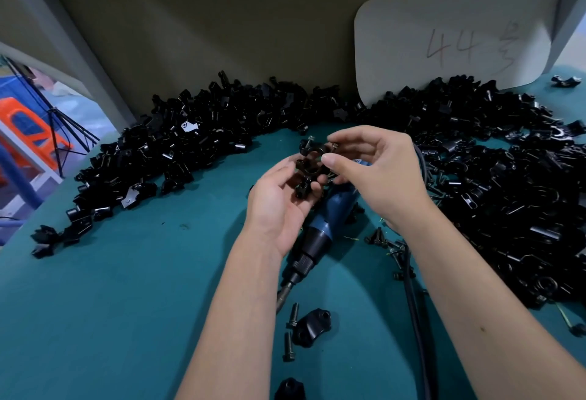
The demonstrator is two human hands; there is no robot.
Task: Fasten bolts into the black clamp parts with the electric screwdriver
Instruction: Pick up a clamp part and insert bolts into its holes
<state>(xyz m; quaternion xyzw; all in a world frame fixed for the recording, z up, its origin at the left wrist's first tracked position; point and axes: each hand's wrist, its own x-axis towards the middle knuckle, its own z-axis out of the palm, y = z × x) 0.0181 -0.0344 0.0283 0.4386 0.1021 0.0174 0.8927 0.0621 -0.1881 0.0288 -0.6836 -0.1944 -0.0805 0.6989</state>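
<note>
Nearest the camera, a black clamp piece (289,388) is cut off by the bottom edge, and just beyond it a loose clamp half (312,326) lies on the teal table (126,304) beside two bolts (292,315). Both forearms reach in from below. The left hand (279,209), palm up with fingers curled, holds black clamp parts (309,174); the right hand (377,174) pinches the upper clamp ring (317,150) between thumb and fingertips, where two bolt heads stick up. How the parts fit together is hard to make out, dark against dark.

Under the hands lies the blue electric screwdriver (323,225), partly hidden, its tip pointing near-left and its black cable (412,288) running near along the right forearm. No brand can be read on it.

Far right, a white card (450,44) leans on the back wall, with "44" and a further character handwritten on it. Piles of black parts (196,142) curve round the far and right sides, leaving open teal surface on the near left. More loose bolts (393,247) are scattered near the right wrist. An orange stool (31,126) shows beyond the left edge.
</note>
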